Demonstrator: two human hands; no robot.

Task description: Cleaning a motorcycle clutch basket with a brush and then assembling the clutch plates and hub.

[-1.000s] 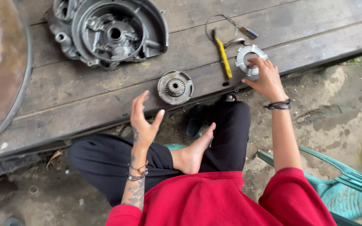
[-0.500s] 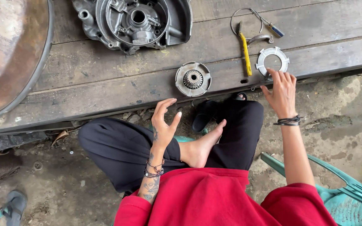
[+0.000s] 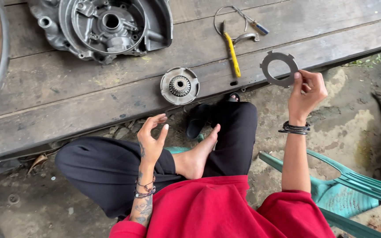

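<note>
grey notched flat metal ring (image 3: 279, 68) now lifted off wooden plank tabletop (image 3: 111, 92) | right hand (image 3: 307, 90) pinching it | left hand (image 3: 152, 140) loosely spread, empty

Your right hand (image 3: 307, 90) is raised at two o'clock, forearm upright, fingertips pinched shut at the top. Your left hand (image 3: 151, 139) hovers at nine o'clock above your knee, fingers loosely curled, palm open, gripping nothing.

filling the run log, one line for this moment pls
right hand: holds notched metal ring | left hand: empty, open above lap | geared hub: on wooden bench
</note>
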